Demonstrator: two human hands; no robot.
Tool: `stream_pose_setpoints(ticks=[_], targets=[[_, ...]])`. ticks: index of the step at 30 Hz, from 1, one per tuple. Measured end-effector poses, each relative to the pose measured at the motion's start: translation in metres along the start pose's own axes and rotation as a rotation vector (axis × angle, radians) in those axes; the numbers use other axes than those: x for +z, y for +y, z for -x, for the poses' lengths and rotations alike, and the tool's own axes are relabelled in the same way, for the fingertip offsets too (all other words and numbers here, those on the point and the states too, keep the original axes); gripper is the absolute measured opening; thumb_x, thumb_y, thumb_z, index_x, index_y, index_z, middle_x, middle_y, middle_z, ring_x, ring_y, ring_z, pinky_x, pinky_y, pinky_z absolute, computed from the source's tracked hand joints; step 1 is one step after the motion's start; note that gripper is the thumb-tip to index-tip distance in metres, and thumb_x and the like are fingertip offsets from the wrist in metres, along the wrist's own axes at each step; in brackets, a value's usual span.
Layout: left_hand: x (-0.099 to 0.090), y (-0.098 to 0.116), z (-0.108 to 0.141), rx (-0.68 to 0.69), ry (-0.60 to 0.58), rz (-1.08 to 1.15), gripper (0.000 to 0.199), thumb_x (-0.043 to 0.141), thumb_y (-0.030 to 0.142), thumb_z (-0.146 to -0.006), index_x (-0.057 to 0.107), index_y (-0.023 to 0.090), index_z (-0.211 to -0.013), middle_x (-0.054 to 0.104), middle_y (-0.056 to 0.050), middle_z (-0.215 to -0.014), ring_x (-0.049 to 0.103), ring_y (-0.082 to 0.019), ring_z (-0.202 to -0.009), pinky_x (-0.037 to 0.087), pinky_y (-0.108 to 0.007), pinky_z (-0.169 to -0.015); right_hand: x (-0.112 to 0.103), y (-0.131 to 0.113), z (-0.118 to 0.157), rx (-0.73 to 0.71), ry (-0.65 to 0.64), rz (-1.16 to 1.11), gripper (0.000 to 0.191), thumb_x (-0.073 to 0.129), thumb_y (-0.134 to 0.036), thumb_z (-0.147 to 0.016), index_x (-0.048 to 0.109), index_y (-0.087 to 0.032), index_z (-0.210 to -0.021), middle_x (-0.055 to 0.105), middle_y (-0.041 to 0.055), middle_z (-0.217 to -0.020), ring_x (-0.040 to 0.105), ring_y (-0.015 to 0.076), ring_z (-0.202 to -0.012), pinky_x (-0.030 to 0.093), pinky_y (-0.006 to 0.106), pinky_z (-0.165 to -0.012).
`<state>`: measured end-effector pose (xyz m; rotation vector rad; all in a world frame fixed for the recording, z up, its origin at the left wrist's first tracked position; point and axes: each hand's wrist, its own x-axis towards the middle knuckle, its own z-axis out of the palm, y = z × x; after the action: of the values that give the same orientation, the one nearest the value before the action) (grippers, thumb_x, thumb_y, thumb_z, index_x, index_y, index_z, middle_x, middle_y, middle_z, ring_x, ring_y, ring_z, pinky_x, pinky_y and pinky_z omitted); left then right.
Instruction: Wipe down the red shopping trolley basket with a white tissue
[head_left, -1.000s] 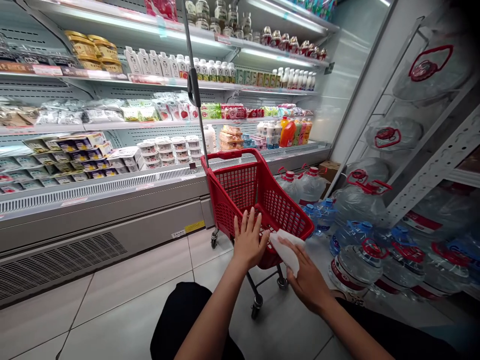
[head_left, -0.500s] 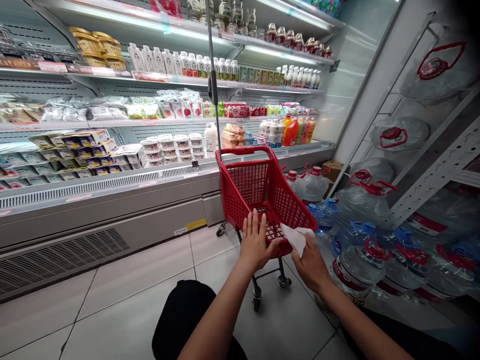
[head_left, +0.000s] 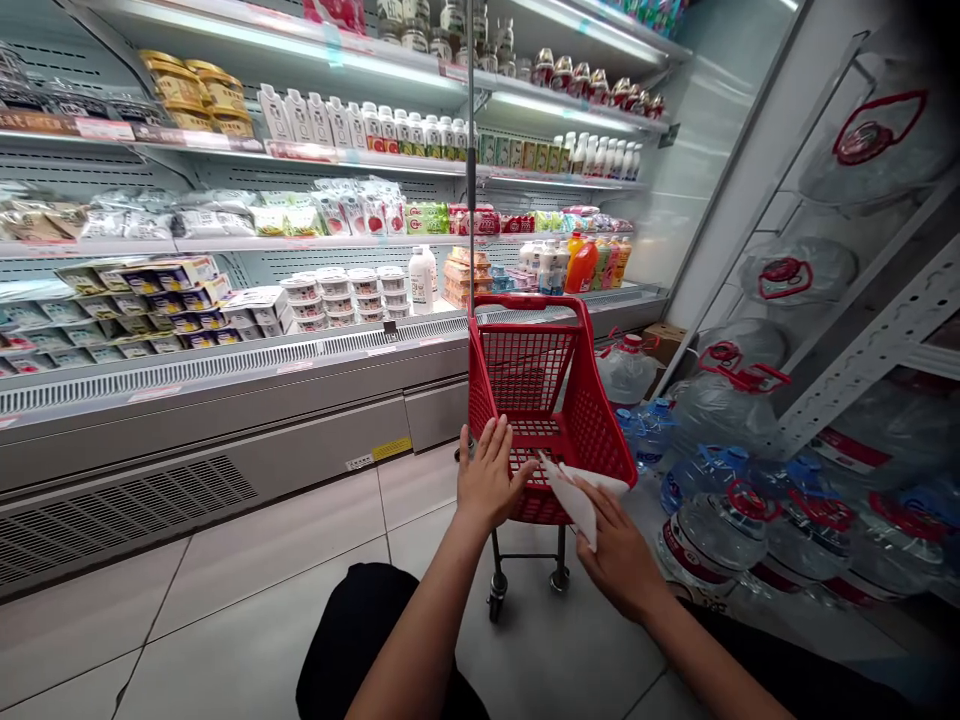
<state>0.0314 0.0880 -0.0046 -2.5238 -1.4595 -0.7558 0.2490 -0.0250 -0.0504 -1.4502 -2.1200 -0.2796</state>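
Note:
In front of me stands a small red plastic shopping cart [head_left: 525,375] with lattice sides, grey legs and caster wheels. A tall thin pole rises from its left side. My left hand [head_left: 486,475] lies against the cart's near left edge, its fingers stretched out and holding nothing. A white wipe [head_left: 581,495] hangs partly folded from my right hand [head_left: 619,550], whose fingers press it at the cart's near right rim. Part of the cart's near edge is hidden behind my hands and the wipe.
Behind the cart runs an open refrigerated display case [head_left: 337,400] with yogurt cups, bottles and packs. Large water bottles [head_left: 716,535] crowd the floor on the right, beside a white metal rack [head_left: 862,330]. Grey tiles [head_left: 247,610] cover the floor.
The cart has turned and shifted right, with its pole now further right. My left hand has moved slightly left; the wipe and right fingers have moved left along the near rim.

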Motion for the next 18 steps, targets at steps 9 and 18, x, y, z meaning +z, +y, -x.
stream_pose_setpoints(ticks=[9,18], targets=[[0.006,0.016,0.001,-0.03,0.05,-0.074,0.083,0.03,0.067,-0.103,0.019,0.014,-0.166,0.026,-0.009,-0.17,0.018,-0.023,-0.16,-0.006,-0.051,-0.133,-0.003,0.009,0.028,0.178,0.076,-0.028,0.081,0.044,-0.02,-0.095,0.01,-0.029,-0.167,0.039,0.0078,-0.164,0.034,0.0324,-0.153,0.041,0.055,-0.121],[0.002,0.022,0.015,0.08,-0.012,-0.041,0.07,0.026,0.06,-0.108,0.012,0.025,-0.167,0.024,0.002,-0.171,0.021,-0.018,-0.159,0.007,-0.047,-0.134,-0.001,-0.049,0.008,0.002,-0.017,-0.066,0.086,0.046,-0.016,-0.09,0.007,-0.017,-0.168,0.044,0.0128,-0.162,0.04,0.0295,-0.15,0.046,0.05,-0.118]])
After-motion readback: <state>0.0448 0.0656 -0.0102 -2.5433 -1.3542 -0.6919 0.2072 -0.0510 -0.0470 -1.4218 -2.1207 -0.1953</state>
